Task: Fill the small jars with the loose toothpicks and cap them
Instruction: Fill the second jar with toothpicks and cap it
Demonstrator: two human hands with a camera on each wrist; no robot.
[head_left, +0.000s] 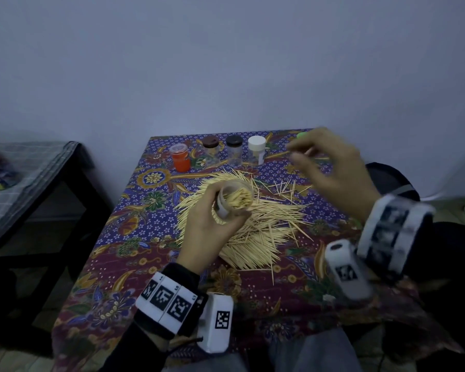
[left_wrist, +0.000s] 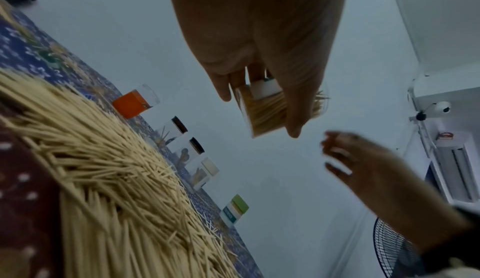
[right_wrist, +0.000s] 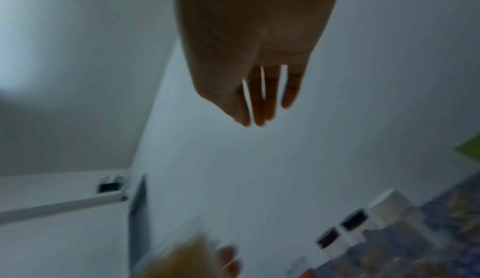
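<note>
My left hand (head_left: 215,218) grips a clear small jar (head_left: 235,200) packed with toothpicks, held uncapped just above the big loose toothpick pile (head_left: 255,226). In the left wrist view the jar (left_wrist: 265,111) sits between thumb and fingers. My right hand (head_left: 304,151) hovers, blurred, over the table's far right with loose fingers; its wrist view shows the right hand (right_wrist: 255,107) with straight fingers and nothing in them. At the back stand an orange jar (head_left: 180,158), a brown-capped jar (head_left: 211,149), a black-capped jar (head_left: 234,149), a white-capped jar (head_left: 256,150) and a green cap (head_left: 303,135), partly hidden by my right hand.
The floral tablecloth (head_left: 134,264) covers a small table against the wall; stray toothpicks (head_left: 287,189) spread right of the pile. A dark side table with a checked cloth (head_left: 38,170) stands to the left. A fan (left_wrist: 389,247) is low on the right.
</note>
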